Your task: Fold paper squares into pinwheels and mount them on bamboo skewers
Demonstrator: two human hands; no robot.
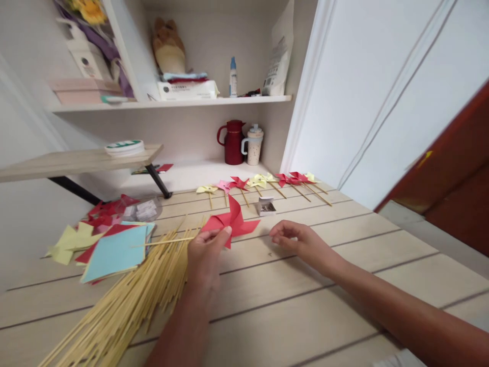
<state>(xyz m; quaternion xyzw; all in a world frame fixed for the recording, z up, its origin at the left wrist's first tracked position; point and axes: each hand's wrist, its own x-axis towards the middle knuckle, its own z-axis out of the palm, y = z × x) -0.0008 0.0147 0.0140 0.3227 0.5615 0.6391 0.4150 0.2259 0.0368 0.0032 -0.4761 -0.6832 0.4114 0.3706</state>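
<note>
A red paper pinwheel (240, 225) is pinched by my left hand (206, 254), thumb on its front near the middle. A thin wooden stick (164, 241) runs left from the same grip. My right hand (296, 238) hovers to the right of the pinwheel, apart from it, with fingers curled and tips drawn together. Anything between those fingertips is too small to make out. Just beyond the hands sits a small open box (266, 206) with dark little pieces inside. A tiny dark item (270, 254) lies on the table below my right hand.
Many loose sticks (114, 311) spread over the left front. Behind them lie blue paper sheets (118, 250), yellow paper shapes (71, 242) and red paper shapes (103, 211). Finished pinwheels (239, 182) line the back edge. A red jug (234, 142) and a cup (254, 145) stand behind.
</note>
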